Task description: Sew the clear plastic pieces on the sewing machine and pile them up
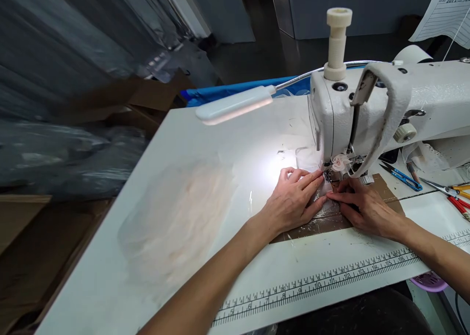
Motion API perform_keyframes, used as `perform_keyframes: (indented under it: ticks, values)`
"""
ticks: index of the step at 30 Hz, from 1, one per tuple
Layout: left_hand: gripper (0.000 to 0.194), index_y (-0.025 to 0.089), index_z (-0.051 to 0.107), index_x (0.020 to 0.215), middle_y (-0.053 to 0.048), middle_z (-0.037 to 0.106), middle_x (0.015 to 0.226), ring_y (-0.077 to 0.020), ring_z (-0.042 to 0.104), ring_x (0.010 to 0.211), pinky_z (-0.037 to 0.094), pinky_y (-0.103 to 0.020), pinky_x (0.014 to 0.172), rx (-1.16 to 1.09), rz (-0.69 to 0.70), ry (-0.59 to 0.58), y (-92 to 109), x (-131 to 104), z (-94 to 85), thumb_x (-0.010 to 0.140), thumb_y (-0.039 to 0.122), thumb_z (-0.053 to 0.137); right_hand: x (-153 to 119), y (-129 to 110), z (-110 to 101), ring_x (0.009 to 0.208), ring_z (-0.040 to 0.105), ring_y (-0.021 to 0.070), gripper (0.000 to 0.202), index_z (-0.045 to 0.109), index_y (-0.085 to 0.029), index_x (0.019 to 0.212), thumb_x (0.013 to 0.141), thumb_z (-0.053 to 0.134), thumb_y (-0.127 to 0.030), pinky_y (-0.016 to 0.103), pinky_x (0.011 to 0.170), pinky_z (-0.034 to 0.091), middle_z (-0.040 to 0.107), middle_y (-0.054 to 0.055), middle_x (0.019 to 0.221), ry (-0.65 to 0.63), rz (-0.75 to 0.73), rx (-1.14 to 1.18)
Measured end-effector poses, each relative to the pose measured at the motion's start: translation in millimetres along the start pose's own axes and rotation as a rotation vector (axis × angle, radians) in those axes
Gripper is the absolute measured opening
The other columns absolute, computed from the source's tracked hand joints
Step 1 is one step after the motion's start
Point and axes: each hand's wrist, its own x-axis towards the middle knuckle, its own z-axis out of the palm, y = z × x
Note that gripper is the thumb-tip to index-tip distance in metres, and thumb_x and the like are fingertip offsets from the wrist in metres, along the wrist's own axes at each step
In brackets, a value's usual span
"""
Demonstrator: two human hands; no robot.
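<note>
My left hand (293, 198) lies with fingers stretched out on a small piece of thin white fabric (325, 189), its fingertips close to the presser foot (330, 176) of a white sewing machine (422, 95). From the other side, my right hand (363, 207) has thumb and forefinger together at the edge of the same fabric, just in front of the foot. Part of the fabric is hidden under the fingers. Both hands rest over a brown patch (293, 235) covered with clear tape on the white table (227, 144).
A pile of sheer whitish fabric (183, 222) spreads over the left of the table. Blue thread snips (402, 177) and scissors (438, 185) lie on the right. A white lamp (235, 105) reaches over the back. A printed ruler (330, 281) runs along the front edge.
</note>
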Motion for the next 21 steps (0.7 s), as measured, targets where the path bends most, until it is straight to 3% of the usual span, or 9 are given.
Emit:
perform_keyframes:
  ticks: [6,21]
  values:
    - [0.041,0.016,0.061,0.119,-0.011,0.068,0.117,-0.0256,0.057,0.095,0.038,-0.047,0.089,-0.008,-0.037,-0.097,-0.9,1.5,-3.8,0.101,0.040,0.034,-0.9,1.3,1.7,0.093,0.059,0.0199,0.035,0.070,-0.022,0.117,0.091,0.047,-0.018,0.038,0.085,0.053,0.060,0.010,0.102,0.034,-0.032,-0.013]
    - [0.047,0.014,0.058,0.127,-0.013,0.064,0.128,-0.0285,0.057,0.110,0.038,-0.050,0.094,0.034,0.031,-0.092,-2.5,1.9,-0.1,0.102,0.041,0.029,-0.1,7.0,3.4,0.089,0.060,0.0171,0.033,0.073,-0.024,0.111,0.093,0.046,-0.022,0.034,0.083,0.053,0.060,0.009,0.099,0.064,-0.040,0.030]
